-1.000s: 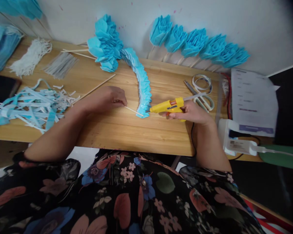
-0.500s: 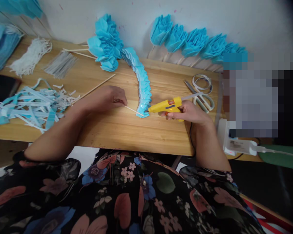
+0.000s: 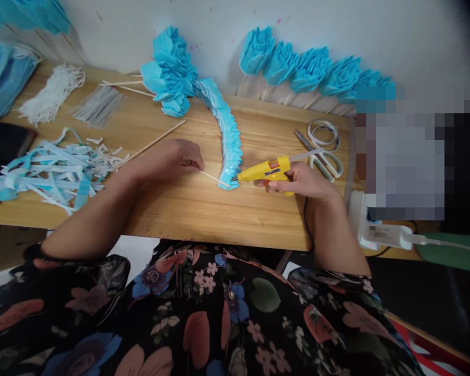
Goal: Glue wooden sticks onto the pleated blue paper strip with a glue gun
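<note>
Your left hand [image 3: 176, 156] pinches a stick [image 3: 213, 178] against the near end of the blue paper strip [image 3: 229, 130], your right hand [image 3: 303, 180] grips the glue gun [image 3: 264, 169], nozzle at that end, with the strip not yet rolled and finished flowers [image 3: 313, 68] lined up behind it.

Head-worn camera, looking forward and down over a wooden table [image 3: 188, 209].

The single view sits just above the person's own chest. The floral garment [image 3: 219, 313] fills the bottom edge, and both forearms run up into the frame. The left hand [image 3: 172, 156] with its thin stick [image 3: 213, 178] and the right hand [image 3: 307, 183] with its yellow glue gun [image 3: 264, 169] lie close, near the middle. The camera faces the white wall [image 3: 337, 26] behind the table. The wide lens bends the table's edges.
</note>
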Demonstrator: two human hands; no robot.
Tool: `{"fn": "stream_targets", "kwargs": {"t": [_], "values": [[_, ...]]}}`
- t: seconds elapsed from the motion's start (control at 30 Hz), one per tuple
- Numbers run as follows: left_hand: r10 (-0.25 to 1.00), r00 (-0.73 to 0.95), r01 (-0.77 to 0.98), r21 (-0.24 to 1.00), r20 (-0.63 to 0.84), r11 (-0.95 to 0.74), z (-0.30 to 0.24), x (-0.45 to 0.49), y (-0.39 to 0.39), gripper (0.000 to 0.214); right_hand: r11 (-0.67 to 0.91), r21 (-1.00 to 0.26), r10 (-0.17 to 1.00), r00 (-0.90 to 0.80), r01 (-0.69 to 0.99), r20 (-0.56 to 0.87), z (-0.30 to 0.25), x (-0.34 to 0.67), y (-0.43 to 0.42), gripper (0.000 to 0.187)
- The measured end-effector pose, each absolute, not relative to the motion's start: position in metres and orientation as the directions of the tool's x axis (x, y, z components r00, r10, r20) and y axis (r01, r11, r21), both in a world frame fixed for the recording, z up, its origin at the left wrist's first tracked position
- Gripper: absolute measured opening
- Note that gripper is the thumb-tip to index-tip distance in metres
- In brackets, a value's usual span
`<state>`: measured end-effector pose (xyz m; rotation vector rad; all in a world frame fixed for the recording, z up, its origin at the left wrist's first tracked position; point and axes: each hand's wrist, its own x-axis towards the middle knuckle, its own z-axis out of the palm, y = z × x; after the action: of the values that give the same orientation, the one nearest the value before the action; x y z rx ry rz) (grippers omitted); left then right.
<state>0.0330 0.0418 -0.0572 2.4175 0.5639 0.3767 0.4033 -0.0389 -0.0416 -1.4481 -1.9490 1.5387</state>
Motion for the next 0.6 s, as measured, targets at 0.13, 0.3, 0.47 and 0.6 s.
{"fn": "stream_targets", "kwargs": {"t": [0.13, 0.3, 0.47, 0.6], "values": [[0.465, 0.873, 0.279, 0.628, 0.15, -0.727, -0.0598, 0.0328, 0.0429, 0.028, -0.084, -0.848, 0.809, -0.461, 0.524, -0.365, -0.0406, 0.4034, -0.0395, 0.053], [0.462, 0.873, 0.272, 0.629, 0.158, -0.729, -0.059, 0.0327, 0.0423, 0.027, -0.095, -0.856, 0.807, -0.463, 0.509, -0.365, -0.0431, 0.4046, -0.0396, 0.052], [0.468, 0.87, 0.281, 0.626, 0.154, -0.727, -0.0575, 0.0325, 0.0409, 0.027, -0.069, -0.855, 0.811, -0.47, 0.514, -0.348, -0.0444, 0.4055, -0.0386, 0.048], [0.469, 0.871, 0.283, 0.631, 0.146, -0.723, -0.059, 0.0319, 0.0416, 0.029, -0.081, -0.855, 0.804, -0.474, 0.513, -0.36, -0.042, 0.4046, -0.0388, 0.044]]}}
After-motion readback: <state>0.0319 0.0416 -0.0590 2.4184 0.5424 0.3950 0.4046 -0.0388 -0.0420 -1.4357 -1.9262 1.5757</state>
